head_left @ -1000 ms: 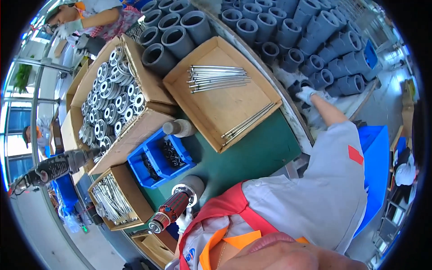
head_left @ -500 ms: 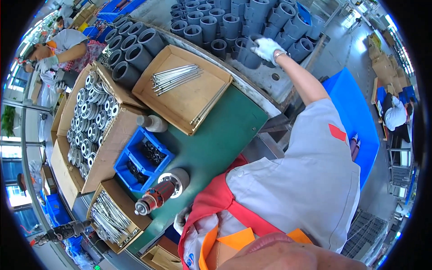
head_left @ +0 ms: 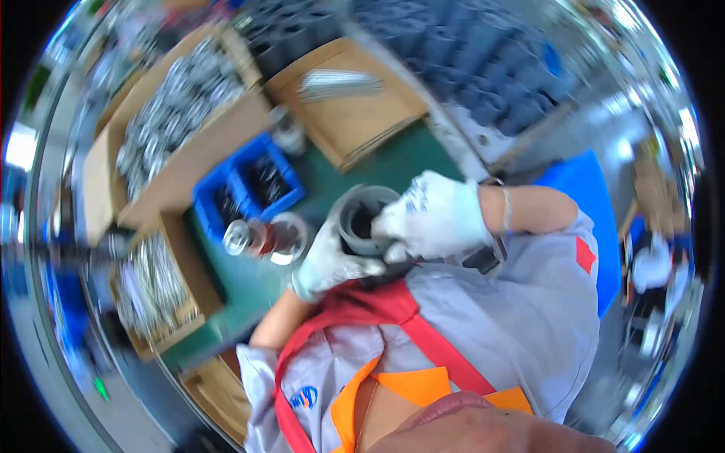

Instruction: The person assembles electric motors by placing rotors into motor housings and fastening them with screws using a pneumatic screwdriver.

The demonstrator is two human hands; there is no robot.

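Note:
Close to my chest is a grey cylindrical housing [head_left: 353, 198], its round opening facing up. My left hand [head_left: 336, 260], in a white glove, is wrapped round its near left side. My gloved right hand [head_left: 434, 215] grips the rim from the right, its fingers bent at the opening; motion blur and the hand hide whether they hold anything else. Left of the housing, a motor armature [head_left: 260, 238] with reddish windings rests at a metal ring [head_left: 291, 235] on the green bench [head_left: 325, 167].
Behind the armature stands a blue divided bin [head_left: 243, 181] of small black parts. Cartons hold metal discs [head_left: 181, 106] and long screws [head_left: 158, 279]; a shallow tray [head_left: 359, 124] holds rods. Many grey housings [head_left: 468, 60] stack at the back. A blue crate [head_left: 596, 170] is at right.
My right hand has come back from the far stack with a grey housing to my chest. My left hand has risen from the bench edge and taken hold of it. The view has shifted.

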